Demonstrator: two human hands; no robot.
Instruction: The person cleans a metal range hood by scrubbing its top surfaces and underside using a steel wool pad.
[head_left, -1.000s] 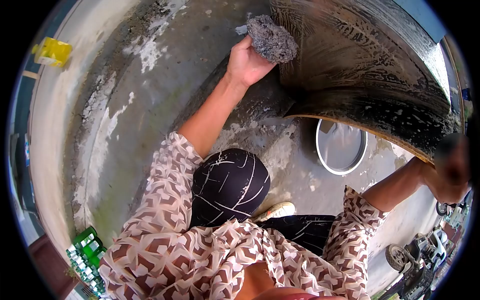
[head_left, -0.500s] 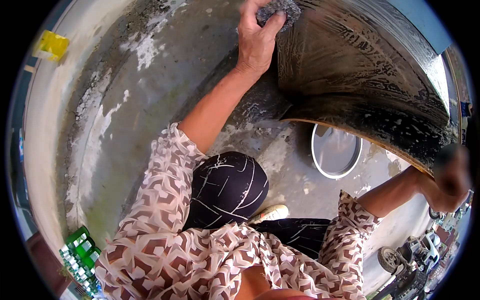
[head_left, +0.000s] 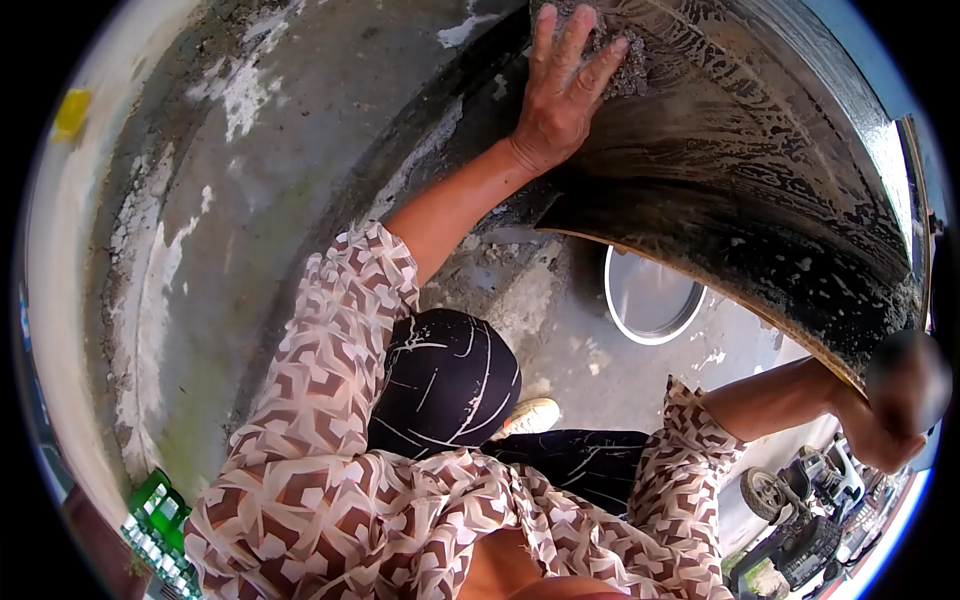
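Note:
My left hand (head_left: 560,105) presses a grey, rough scouring pad (head_left: 630,72) against the wet, scratched face of a large dark panel (head_left: 740,130). Its fingers are spread over the pad, which shows partly beside them. At the panel's lower right corner is my right hand (head_left: 878,430), curled at the brown edge; a blurred patch covers part of its fingers. A round, white-rimmed basin (head_left: 652,338) stands on the ground below the panel, its upper part hidden by the panel's edge.
Wet grey concrete (head_left: 300,130) with white patches lies to the left. Green bottles (head_left: 158,508) are at the lower left, and a yellow container (head_left: 71,114) sits at the upper left. A motorbike (head_left: 805,510) stands at the lower right. My bent knee (head_left: 445,380) is below the panel.
My left hand has moved right onto the panel with the pad, and its fingers have spread. My right hand stays at the panel's corner. The whole view has shifted slightly.

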